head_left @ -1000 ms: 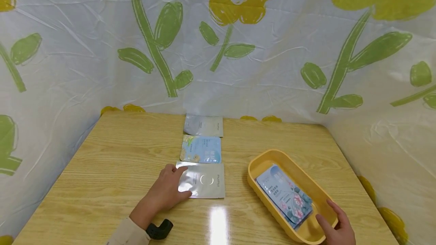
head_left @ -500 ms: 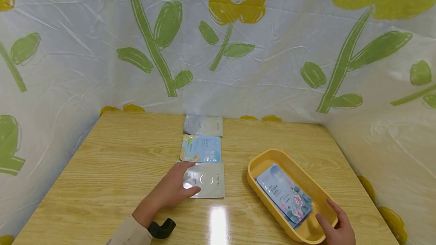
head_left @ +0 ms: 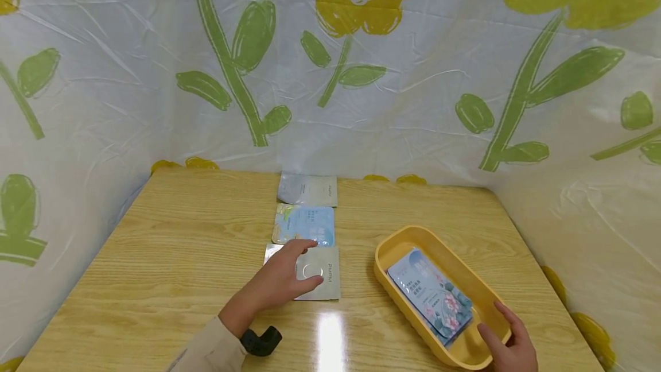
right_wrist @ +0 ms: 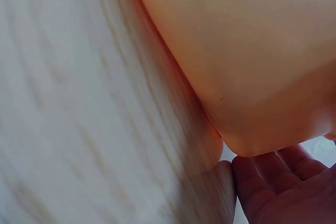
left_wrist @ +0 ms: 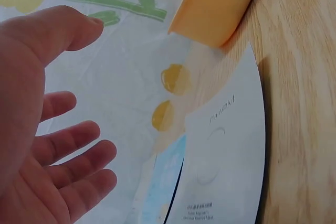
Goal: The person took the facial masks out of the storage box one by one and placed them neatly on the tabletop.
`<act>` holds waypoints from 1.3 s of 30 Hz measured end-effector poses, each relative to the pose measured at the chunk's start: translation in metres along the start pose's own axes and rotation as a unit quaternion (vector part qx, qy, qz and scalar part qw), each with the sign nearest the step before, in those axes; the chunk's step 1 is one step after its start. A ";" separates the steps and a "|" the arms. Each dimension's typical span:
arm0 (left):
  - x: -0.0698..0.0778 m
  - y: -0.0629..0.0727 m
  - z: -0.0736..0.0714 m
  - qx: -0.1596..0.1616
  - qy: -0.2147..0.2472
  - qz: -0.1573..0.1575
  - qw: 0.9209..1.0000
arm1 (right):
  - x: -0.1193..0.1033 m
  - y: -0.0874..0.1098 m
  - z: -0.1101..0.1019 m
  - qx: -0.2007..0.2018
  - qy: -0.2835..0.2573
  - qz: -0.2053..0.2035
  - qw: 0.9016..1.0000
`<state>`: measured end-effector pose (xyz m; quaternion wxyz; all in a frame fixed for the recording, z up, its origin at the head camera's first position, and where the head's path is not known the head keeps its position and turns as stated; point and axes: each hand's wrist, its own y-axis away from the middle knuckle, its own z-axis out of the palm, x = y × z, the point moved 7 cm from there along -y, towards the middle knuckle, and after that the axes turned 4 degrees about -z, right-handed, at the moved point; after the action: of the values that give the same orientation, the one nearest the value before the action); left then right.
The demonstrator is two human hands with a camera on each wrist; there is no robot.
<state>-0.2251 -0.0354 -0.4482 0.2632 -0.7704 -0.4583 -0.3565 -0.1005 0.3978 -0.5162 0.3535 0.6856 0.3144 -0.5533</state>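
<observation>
My left hand [head_left: 281, 280], thumb and fingers spread, hovers over a silver PMPM sheet mask packet [head_left: 329, 274] on the table. That packet also shows beyond the hand [left_wrist: 58, 135] in the left wrist view, its left part hidden in the head view. Behind it lie a light blue mask packet [head_left: 304, 223] and another silver one [head_left: 310, 189], in one column. My right hand [head_left: 513, 349] grips the near right end of a yellow basket [head_left: 408, 317]; the right wrist view has its fingers [right_wrist: 249, 179] against the basket's lower edge. Inside rest stacked floral mask packets [head_left: 434, 297].
A wooden table [head_left: 196, 223] carries everything. White cloth [head_left: 403, 119] with printed flowers stands around its back and sides. A black band piece [head_left: 262, 341] sits at my left wrist.
My left hand has slid rightward from the near packet's left edge to over its middle. The packets stay in place. Right hand and basket look unchanged.
</observation>
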 end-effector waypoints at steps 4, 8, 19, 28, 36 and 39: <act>0.009 -0.006 0.005 -0.017 0.011 0.009 1.000 | 0.000 -0.001 0.000 0.007 0.024 0.002 1.000; 0.018 -0.012 0.014 -0.034 0.021 0.018 0.999 | 0.000 -0.001 0.000 0.009 0.026 0.006 1.000; 0.043 -0.026 0.049 -0.076 0.018 0.048 0.996 | -0.002 -0.002 0.001 -0.009 0.012 0.002 1.000; 0.066 -0.040 0.069 -0.093 0.007 0.076 0.993 | 0.001 -0.003 -0.001 -0.002 0.007 0.003 1.000; 0.080 -0.055 0.083 -0.106 -0.003 0.105 0.989 | 0.001 -0.002 -0.001 0.004 -0.020 -0.011 1.000; 0.086 -0.060 0.089 -0.114 -0.015 0.111 0.987 | 0.001 -0.001 -0.001 0.010 -0.023 -0.008 1.000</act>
<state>-0.2233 0.1005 -0.4299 0.2044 -0.8468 -0.3305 -0.3633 -0.1009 0.3995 -0.5175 0.3496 0.6740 0.3059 -0.5744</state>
